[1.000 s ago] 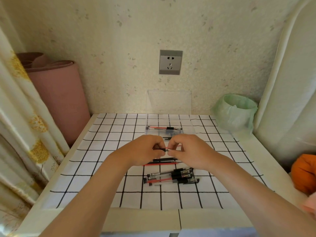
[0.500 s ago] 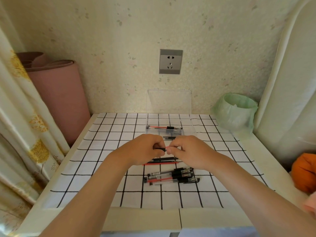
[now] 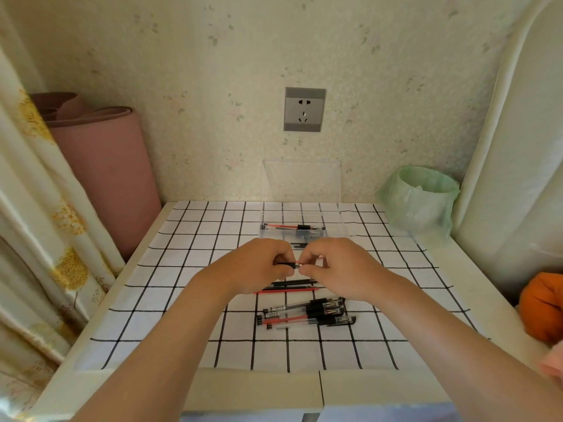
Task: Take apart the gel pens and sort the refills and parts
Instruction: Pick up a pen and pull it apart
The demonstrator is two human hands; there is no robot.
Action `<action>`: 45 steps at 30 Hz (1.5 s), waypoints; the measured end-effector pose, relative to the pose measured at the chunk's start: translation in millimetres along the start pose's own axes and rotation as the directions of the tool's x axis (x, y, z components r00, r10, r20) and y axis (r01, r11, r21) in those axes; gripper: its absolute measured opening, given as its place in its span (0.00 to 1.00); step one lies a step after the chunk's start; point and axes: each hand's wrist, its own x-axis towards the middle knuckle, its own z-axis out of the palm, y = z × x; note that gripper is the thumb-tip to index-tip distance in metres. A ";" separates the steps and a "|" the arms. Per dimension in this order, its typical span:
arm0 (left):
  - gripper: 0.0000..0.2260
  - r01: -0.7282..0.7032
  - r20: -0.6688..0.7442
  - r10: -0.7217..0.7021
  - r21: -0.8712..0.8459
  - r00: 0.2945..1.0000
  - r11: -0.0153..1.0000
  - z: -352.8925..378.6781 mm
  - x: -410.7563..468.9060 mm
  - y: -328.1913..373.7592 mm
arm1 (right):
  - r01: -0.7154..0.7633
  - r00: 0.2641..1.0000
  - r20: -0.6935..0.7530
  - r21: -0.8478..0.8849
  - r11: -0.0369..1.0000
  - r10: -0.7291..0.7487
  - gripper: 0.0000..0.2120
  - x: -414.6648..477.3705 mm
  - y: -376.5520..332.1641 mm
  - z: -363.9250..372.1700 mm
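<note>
Both hands meet above the middle of the checked cloth, holding one gel pen [image 3: 289,264] level between them. My left hand [image 3: 259,266] grips its black grip end; my right hand [image 3: 332,268] pinches the other end, where a red refill shows through. Most of the pen is hidden by my fingers. Below the hands lie loose refills [image 3: 289,286], black and red. Nearer me is a pile of several whole gel pens [image 3: 307,313] with black caps. A clear plastic box [image 3: 332,231] behind the hands holds pen parts, with its lid standing open.
A small bin lined with a green bag [image 3: 420,199] stands at the back right. A pink rolled mat [image 3: 100,172] leans at the left beside a curtain. An orange object [image 3: 542,306] lies at the right edge. A wall socket [image 3: 304,109] is straight ahead.
The hands have stayed in place over the cloth, with only small finger shifts on the pen. The pens and refills on the cloth have not moved.
</note>
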 end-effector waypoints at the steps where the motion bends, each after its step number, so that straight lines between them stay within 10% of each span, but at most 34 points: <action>1: 0.01 -0.002 0.004 0.002 -0.002 1.000 1.000 0.3 0.5 -0.3 | -0.001 1.000 -0.001 0.004 1.000 0.001 0.06 0.4 -0.3 0.1; 27: 0.07 0.048 0.034 -0.052 0.105 0.998 0.993 9.0 0.2 -1.4 | -0.270 0.936 0.095 -0.424 0.864 0.339 0.07 -9.6 34.3 -1.5; 36: 0.04 0.031 0.018 -0.033 0.098 0.999 0.995 7.7 1.5 -2.8 | -0.170 0.985 0.004 0.073 0.983 0.170 0.08 -9.7 21.4 -9.7; 45: 0.02 0.000 0.012 -0.001 0.046 1.000 0.999 7.5 2.0 2.0 | -0.139 0.990 -0.017 0.148 0.979 0.143 0.06 -7.7 13.9 -5.4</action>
